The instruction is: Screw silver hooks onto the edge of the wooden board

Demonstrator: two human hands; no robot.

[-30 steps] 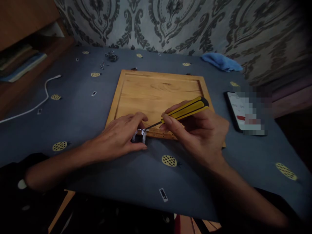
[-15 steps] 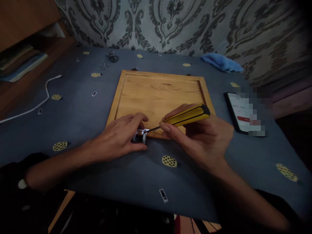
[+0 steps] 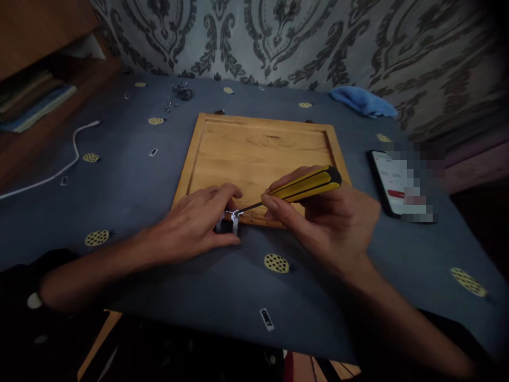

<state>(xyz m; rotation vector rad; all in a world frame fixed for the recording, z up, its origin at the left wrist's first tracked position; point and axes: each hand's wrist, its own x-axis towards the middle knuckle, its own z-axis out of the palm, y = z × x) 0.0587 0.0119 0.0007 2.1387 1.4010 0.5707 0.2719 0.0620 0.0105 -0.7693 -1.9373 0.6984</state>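
Observation:
My right hand (image 3: 326,217) is closed round the yellow and black handle of a screwdriver (image 3: 304,185). Its thin shaft slants down to the left, and the tip meets a small shiny metal fitting (image 3: 235,217) at the near edge of a wooden panel (image 3: 262,159). The panel lies flat with a raised frame round its face. My left hand (image 3: 199,217) rests over the panel's near left corner, thumb below and fingers above, gripping the fitting from the left. The fitting's left part is hidden by those fingers. Small dark holes show in the edge right of it.
Small metal parts (image 3: 181,93) lie at the back left of the blue tablecloth (image 3: 131,185). A white cable (image 3: 75,151) runs along the left. At the right are a phone (image 3: 401,185) and a blue cloth (image 3: 363,102). Books (image 3: 40,109) fill a shelf at far left.
The screwdriver and my right hand have shifted very slightly upward, with the tip still at the fitting. My left hand and the panel stay in place.

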